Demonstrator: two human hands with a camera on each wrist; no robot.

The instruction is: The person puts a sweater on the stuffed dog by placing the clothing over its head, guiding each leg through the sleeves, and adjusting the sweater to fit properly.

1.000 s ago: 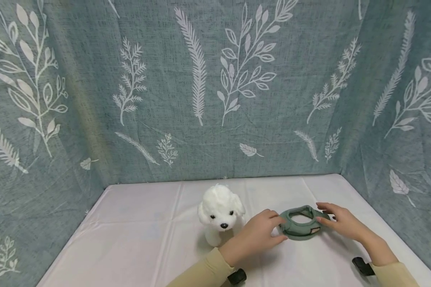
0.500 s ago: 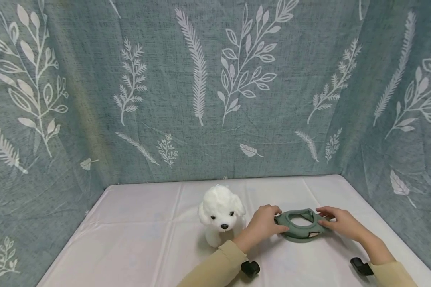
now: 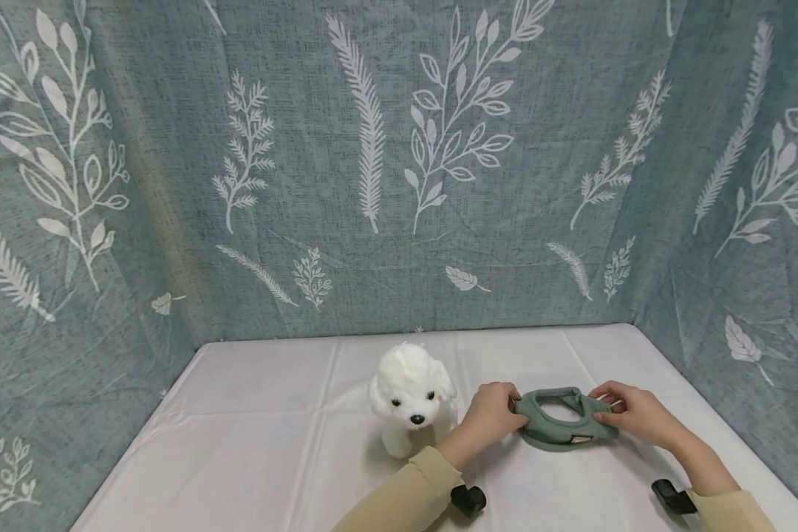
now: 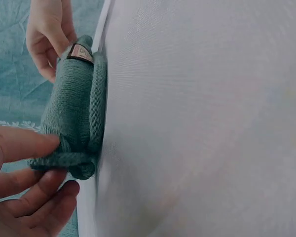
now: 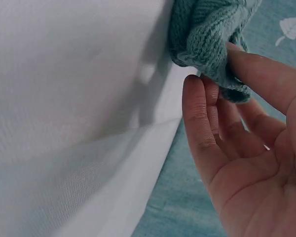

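Note:
A green knitted garment (image 3: 550, 431) with rolled edges, an oval opening and a small sewn label lies close over the table at the right. My left hand (image 3: 488, 414) pinches its left end; in the left wrist view the thumb lies on the knit (image 4: 71, 103) and the fingers curl beneath. The opposite end is gripped by my right hand (image 3: 641, 417), thumb on one face of the cloth (image 5: 212, 39) and fingers behind it. A white plush dog (image 3: 408, 391) stands upright just left of my left hand, its face toward me.
A white cloth covers the table (image 3: 253, 436). Grey-green curtains (image 3: 292, 148) with white leaf prints rise at the back and both sides. A black wrist-worn device (image 3: 468, 501) sits by the left sleeve, and another black device (image 3: 672, 495) by the right.
My left hand has shifted and closed its thumb and fingers on the garment's left end. The right hand's fingers have drawn tighter on the other end. The garment has moved slightly; the dog stays put.

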